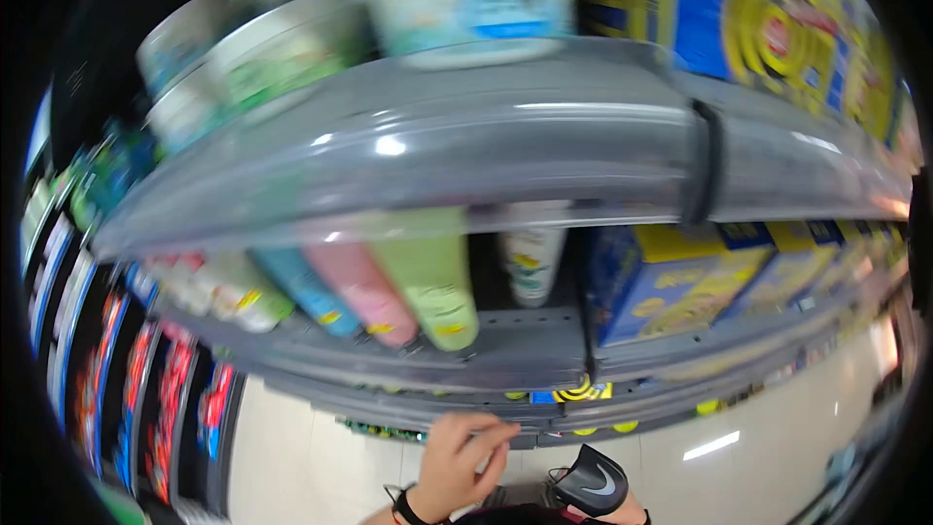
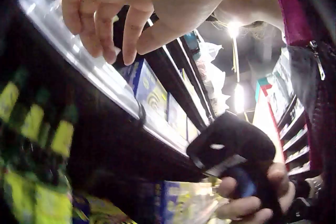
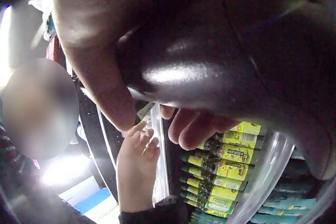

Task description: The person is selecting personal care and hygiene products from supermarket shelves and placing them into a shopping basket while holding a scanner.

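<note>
My left hand (image 1: 457,462) is low in the head view, a dark band at its wrist, in front of the lower shelves. In the left wrist view its loosely bent fingers (image 2: 105,27) hang down with nothing seen between them, overlapping the clear shelf edge. My right hand (image 2: 254,200) grips a smooth black item with a white swoosh (image 1: 595,481); its kind cannot be told. In the right wrist view the shiny dark item (image 3: 210,61) fills the upper part, thumb on one side and fingertips (image 3: 194,129) below it.
A grey shelf (image 1: 437,146) with a clear front strip carries white tubs (image 1: 471,0) and blue-yellow boxes (image 1: 768,19). Below stand green, pink and blue bottles (image 1: 428,282) and more boxes (image 1: 671,277). Yellow-labelled bottles (image 3: 231,169) fill a lower shelf. Red packets (image 1: 170,379) hang left.
</note>
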Available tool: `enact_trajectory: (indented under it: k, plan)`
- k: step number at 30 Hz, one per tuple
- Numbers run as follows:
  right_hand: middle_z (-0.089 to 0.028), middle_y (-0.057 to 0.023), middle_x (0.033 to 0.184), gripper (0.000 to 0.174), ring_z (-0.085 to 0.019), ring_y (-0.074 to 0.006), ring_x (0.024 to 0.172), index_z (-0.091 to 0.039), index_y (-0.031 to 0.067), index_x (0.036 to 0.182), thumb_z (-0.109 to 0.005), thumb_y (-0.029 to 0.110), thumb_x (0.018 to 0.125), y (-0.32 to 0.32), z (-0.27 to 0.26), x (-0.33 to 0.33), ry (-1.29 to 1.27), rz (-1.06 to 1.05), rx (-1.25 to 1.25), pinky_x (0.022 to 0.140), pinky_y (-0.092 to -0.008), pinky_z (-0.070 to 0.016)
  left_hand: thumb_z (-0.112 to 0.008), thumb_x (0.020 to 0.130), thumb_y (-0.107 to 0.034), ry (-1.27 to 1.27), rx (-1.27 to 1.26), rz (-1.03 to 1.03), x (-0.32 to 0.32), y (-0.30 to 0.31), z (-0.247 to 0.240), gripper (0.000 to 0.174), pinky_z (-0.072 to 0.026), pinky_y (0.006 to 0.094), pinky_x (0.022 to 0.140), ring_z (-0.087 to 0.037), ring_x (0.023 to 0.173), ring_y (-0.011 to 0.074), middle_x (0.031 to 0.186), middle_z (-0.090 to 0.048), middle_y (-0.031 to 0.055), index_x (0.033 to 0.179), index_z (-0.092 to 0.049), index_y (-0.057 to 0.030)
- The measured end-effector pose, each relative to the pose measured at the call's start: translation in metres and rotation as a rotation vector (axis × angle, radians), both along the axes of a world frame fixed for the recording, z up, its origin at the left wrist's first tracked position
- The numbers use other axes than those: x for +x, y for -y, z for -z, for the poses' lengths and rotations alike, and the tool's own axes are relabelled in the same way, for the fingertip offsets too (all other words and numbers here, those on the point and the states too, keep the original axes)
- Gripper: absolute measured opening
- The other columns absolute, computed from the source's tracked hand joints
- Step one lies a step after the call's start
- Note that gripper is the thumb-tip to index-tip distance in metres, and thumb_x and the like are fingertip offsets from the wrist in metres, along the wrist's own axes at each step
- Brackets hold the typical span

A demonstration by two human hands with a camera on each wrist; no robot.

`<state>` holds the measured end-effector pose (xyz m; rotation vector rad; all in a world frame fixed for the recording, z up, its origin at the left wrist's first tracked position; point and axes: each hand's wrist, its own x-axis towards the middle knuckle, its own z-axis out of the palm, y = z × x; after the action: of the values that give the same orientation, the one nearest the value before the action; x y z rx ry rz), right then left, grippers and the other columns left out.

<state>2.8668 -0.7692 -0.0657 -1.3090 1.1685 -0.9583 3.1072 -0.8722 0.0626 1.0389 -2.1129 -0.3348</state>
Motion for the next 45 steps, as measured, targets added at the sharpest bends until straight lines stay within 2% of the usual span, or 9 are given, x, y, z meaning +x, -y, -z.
enact_trajectory:
  k: [2, 3, 10, 15, 17, 20, 29, 37, 45]
  plan:
    - [-0.059, -0.0139, 0.12, 0.058, -0.05, -0.0201, 0.117, -0.049, -0.0025, 0.127, -0.075, 0.011, 0.077, 0.046, 0.012, 0.007, -0.153, -0.037, -0.273, 0.101, -0.0323, -0.0358, -0.068, 0.075, -0.009, 0.015, 0.102, 0.225, -0.006, 0.055, 0.031, 0.031, -0.0452, 0.0374, 0.078, -0.06, 0.09, 0.0262, 0.095, -0.063, 0.0069, 0.106, -0.066, -0.0115]
    - [-0.062, -0.0098, 0.114, 0.073, -0.051, -0.0165, 0.11, -0.045, -0.0012, 0.131, -0.083, 0.012, 0.069, 0.061, -0.013, 0.014, 0.224, 0.11, 0.01, 0.098, -0.03, -0.0382, -0.067, 0.078, -0.01, 0.077, 0.169, 0.32, -0.01, 0.074, 0.04, 0.027, -0.0456, 0.0374, 0.077, -0.061, 0.089, 0.0267, 0.095, -0.063, 0.0074, 0.105, -0.066, -0.0114]
    - [-0.062, -0.008, 0.117, 0.07, -0.055, -0.0112, 0.104, -0.045, -0.0022, 0.132, -0.081, 0.012, 0.074, 0.007, -0.007, -0.033, 0.348, 0.48, 0.107, 0.093, -0.0272, -0.0434, -0.059, 0.085, -0.013, 0.295, 0.288, 0.851, -0.099, 0.068, 0.069, 0.018, -0.047, 0.0412, 0.078, -0.059, 0.089, 0.0323, 0.099, -0.061, 0.0113, 0.1, -0.064, -0.0036]
    - [-0.061, -0.0048, 0.118, 0.075, -0.055, -0.0098, 0.091, -0.04, 0.0001, 0.136, -0.081, 0.016, 0.075, -0.055, -0.022, -0.113, -0.108, 0.708, -0.148, 0.079, -0.0245, -0.0461, -0.058, 0.085, -0.01, 0.308, 0.171, 0.943, -0.21, 0.034, 0.05, 0.018, -0.0472, 0.0402, 0.079, -0.06, 0.09, 0.0311, 0.096, -0.064, 0.012, 0.1, -0.064, -0.002]
    - [-0.057, -0.0058, 0.124, 0.078, -0.053, -0.0112, 0.099, -0.039, 0.0002, 0.138, -0.081, 0.015, 0.074, -0.082, -0.022, -0.149, 0.196, 0.844, -0.166, 0.088, -0.0288, -0.0449, -0.059, 0.085, -0.009, 0.329, 0.114, 0.989, -0.263, 0.012, 0.047, 0.018, -0.0473, 0.0398, 0.079, -0.06, 0.09, 0.0307, 0.096, -0.064, 0.0118, 0.1, -0.065, -0.0028]
    - [-0.059, -0.0101, 0.121, 0.079, -0.055, -0.0144, 0.109, -0.039, 0.0023, 0.138, -0.08, 0.016, 0.072, -0.133, -0.014, -0.21, 0.025, 0.946, 0.109, 0.098, -0.0297, -0.0417, -0.059, 0.085, -0.009, 0.354, 0.134, 1.116, -0.346, -0.025, 0.048, 0.017, -0.0472, 0.0396, 0.077, -0.061, 0.089, 0.0312, 0.094, -0.065, 0.0125, 0.1, -0.065, -0.004]
    - [-0.052, -0.0109, 0.131, 0.085, -0.049, -0.0173, 0.121, -0.038, -0.0003, 0.137, -0.084, 0.015, 0.067, -0.261, 0.0, -0.322, 0.113, 1.288, -0.086, 0.103, -0.0323, -0.0376, -0.059, 0.085, -0.013, 0.394, 0.016, 1.591, -0.555, -0.124, 0.054, 0.021, -0.0454, 0.0366, 0.073, -0.061, 0.082, 0.0261, 0.088, -0.064, 0.006, 0.105, -0.063, -0.0086]
    - [-0.049, -0.0128, 0.133, 0.095, -0.053, -0.0194, 0.114, -0.025, -0.0017, 0.144, -0.079, 0.016, 0.069, -0.28, 0.026, -0.415, 0.214, 1.499, -0.117, 0.1, -0.0362, -0.0412, -0.057, 0.086, -0.015, 0.476, 0.053, 1.769, -0.718, -0.145, 0.105, 0.024, -0.0455, 0.0368, 0.075, -0.061, 0.086, 0.0252, 0.09, -0.064, 0.0061, 0.109, -0.062, -0.0092]
    - [-0.047, -0.01, 0.136, 0.087, -0.043, -0.0174, 0.125, -0.025, -0.0021, 0.144, -0.072, 0.036, 0.082, -0.285, 0.023, -0.645, 0.425, 1.427, -0.203, 0.105, -0.0321, -0.0342, -0.059, 0.084, -0.014, 0.345, 0.069, 1.825, -0.953, -0.128, 0.124, 0.023, -0.0471, 0.0397, 0.07, -0.062, 0.077, 0.0287, 0.08, -0.063, 0.0084, 0.106, -0.063, -0.0086]
